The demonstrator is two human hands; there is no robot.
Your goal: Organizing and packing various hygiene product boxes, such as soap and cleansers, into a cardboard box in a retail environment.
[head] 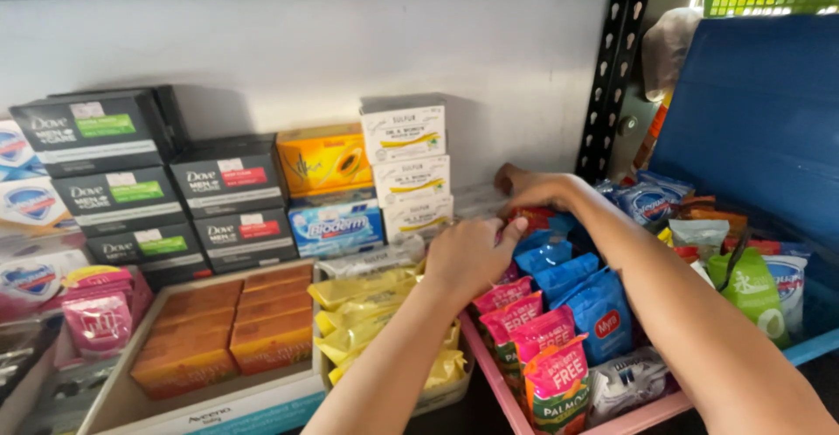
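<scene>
Head view: left hand (472, 256) and right hand (529, 186) are reaching behind pink sachets (524, 330); neither grip's state is discernible, arranging apparently unfinished.

A small shop, by the look of the shelf — stacked dark soap boxes (118, 181) at left, white and orange cartons (404, 168) at centre, a pink tray (629, 417) of sachets lower right, a cardboard tray (210, 404) of orange bars lower left — all retail stock on black metal racking (612, 76)
</scene>
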